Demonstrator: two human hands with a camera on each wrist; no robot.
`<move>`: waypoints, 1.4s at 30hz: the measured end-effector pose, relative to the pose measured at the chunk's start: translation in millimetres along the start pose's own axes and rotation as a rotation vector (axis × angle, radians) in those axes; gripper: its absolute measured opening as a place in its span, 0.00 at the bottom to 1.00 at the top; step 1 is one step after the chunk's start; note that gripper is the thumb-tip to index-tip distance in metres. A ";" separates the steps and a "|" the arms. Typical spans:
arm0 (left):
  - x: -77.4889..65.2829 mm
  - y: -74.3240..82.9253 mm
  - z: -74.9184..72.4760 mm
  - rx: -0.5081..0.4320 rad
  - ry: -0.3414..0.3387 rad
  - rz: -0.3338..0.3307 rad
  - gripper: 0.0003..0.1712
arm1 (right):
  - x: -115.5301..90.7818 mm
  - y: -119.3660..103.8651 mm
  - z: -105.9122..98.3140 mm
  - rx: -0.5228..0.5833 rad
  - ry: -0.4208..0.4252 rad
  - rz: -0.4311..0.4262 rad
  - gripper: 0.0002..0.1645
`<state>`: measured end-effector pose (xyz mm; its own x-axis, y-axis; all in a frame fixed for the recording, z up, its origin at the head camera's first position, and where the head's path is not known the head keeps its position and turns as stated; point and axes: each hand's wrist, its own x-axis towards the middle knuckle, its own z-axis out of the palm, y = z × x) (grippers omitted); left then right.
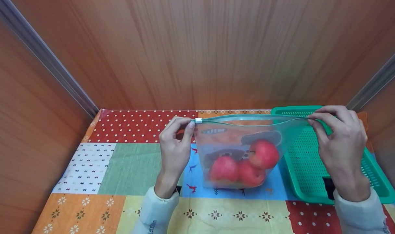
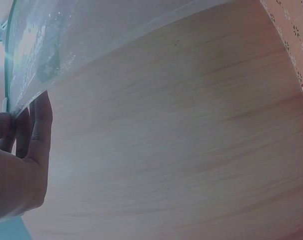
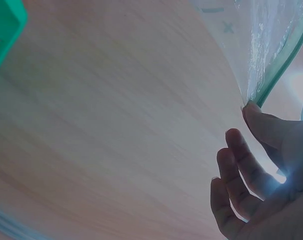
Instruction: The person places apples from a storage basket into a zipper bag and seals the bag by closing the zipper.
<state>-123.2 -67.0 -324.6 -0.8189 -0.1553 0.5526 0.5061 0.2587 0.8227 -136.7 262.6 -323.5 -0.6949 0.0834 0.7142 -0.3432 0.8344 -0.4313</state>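
Observation:
A clear zipper bag (image 1: pixel 223 143) with a green-edged mouth hangs upright between my two hands, its top partly parted. Three red apples (image 1: pixel 264 154) lie in the bottom of it. My left hand (image 1: pixel 176 143) pinches the bag's top left corner, right beside the white slider (image 1: pixel 198 120). At the opposite top corner my right hand (image 1: pixel 342 136) pinches the bag between thumb and forefinger. In the right wrist view the other fingers (image 3: pixel 236 175) of that hand are loosely bent, off the bag.
A green plastic basket (image 1: pixel 309 159) stands at the right, partly behind the bag and under my right arm. A patchwork-print cloth (image 1: pixel 135 165) covers the table. Wood-grain panels (image 1: pixel 197 58) rise at the back and on both sides.

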 end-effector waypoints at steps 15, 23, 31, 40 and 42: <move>-1.8 -1.8 7.6 -0.046 -0.012 -0.045 0.06 | 0.1 6.3 12.0 -0.023 -0.041 0.009 0.14; -5.4 -2.5 9.3 -0.077 -0.022 -0.085 0.08 | -2.1 13.2 21.3 -0.022 -0.068 0.009 0.10; -6.6 -2.3 10.6 -0.080 -0.009 -0.068 0.07 | -7.5 6.0 27.1 -0.036 -0.070 0.024 0.11; -8.5 -2.0 10.1 -0.072 0.015 -0.069 0.07 | -12.6 -45.8 36.3 0.051 -0.051 -0.080 0.22; -8.6 -2.1 10.2 -0.075 0.018 -0.069 0.07 | -12.9 -59.2 41.7 0.073 -0.063 -0.134 0.22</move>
<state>-119.9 -56.5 -332.5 -0.8481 -0.1873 0.4957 0.4677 0.1750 0.8664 -133.7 189.4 -330.2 -0.6775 -0.0621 0.7329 -0.4789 0.7935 -0.3755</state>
